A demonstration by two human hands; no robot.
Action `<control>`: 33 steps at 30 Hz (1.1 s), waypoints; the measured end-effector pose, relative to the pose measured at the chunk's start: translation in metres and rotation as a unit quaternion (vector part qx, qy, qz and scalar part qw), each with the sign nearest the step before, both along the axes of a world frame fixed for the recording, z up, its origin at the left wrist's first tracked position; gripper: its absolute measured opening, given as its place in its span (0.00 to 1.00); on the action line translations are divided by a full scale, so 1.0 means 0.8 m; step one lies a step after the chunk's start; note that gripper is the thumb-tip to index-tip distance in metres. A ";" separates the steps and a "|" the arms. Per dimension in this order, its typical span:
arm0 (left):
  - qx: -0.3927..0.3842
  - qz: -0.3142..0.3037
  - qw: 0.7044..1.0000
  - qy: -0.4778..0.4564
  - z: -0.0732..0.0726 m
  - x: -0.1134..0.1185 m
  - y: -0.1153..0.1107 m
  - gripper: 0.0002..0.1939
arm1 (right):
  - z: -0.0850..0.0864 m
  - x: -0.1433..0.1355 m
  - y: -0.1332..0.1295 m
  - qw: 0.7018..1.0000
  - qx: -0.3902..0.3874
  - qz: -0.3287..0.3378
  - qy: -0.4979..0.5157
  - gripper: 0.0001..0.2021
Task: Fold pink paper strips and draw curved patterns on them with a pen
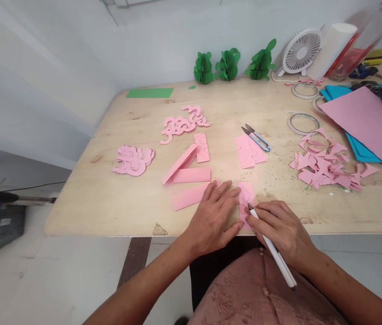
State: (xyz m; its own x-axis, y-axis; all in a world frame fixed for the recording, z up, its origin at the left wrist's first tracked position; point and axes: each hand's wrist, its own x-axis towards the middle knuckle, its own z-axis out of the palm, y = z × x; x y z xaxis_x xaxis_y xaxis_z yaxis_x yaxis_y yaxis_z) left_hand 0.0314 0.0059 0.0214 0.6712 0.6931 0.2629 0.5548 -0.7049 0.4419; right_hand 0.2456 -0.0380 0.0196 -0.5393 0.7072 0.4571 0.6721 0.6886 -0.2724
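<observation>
My right hand is closed round a white pen, its dark tip over a pink paper strip marked with curved lines. My left hand lies open on the table, with fingertips and thumb at the strip's left edge. Under its fingers sits the end of a folded pink strip. Just beyond are another folded strip and a slanted one. Farther back lie a marked pink strip and several marked pink pieces, with blue-handled thread snips touching them.
Curvy pink cut-outs lie in a pile and a looser group. Pink scraps heap at right, near tape rolls and a large pink sheet. Green paper shapes and a white fan stand behind.
</observation>
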 end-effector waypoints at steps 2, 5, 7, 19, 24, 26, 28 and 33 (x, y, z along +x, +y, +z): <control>-0.004 0.000 1.000 -0.002 0.000 0.000 0.000 0.11 | 0.000 0.000 0.000 1.000 0.001 0.005 0.000 0.11; -0.008 -0.001 1.000 -0.004 0.000 -0.001 0.000 0.11 | 0.000 0.000 0.000 1.000 0.000 0.008 -0.002 0.11; -0.011 -0.001 1.000 -0.005 0.000 -0.001 0.000 0.11 | 0.000 0.000 -0.001 1.000 0.001 0.007 -0.003 0.11; -0.008 -0.001 1.000 -0.011 0.000 0.000 0.000 0.09 | -0.003 0.000 -0.002 1.000 -0.001 0.009 -0.006 0.10; -0.010 0.000 1.000 -0.001 0.001 0.000 0.000 0.09 | -0.006 0.002 -0.001 1.000 0.003 0.008 -0.007 0.11; -0.009 -0.001 1.000 0.003 0.002 0.000 0.000 0.09 | -0.007 0.002 -0.001 1.000 0.002 0.005 -0.008 0.11; -0.007 -0.002 1.000 0.005 0.001 0.000 0.000 0.10 | -0.007 0.003 -0.001 1.000 0.000 0.006 -0.009 0.11; -0.003 -0.005 1.000 0.002 -0.002 -0.001 0.001 0.10 | -0.004 0.002 -0.001 1.000 0.003 0.023 -0.002 0.12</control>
State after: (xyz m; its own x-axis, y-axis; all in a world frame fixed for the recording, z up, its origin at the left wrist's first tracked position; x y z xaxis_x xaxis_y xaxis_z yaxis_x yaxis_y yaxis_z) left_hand 0.0310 0.0063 0.0200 0.6796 0.6876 0.2554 0.5491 -0.7078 0.4445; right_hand 0.2473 -0.0388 0.0162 -0.5723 0.6797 0.4589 0.6412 0.7197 -0.2663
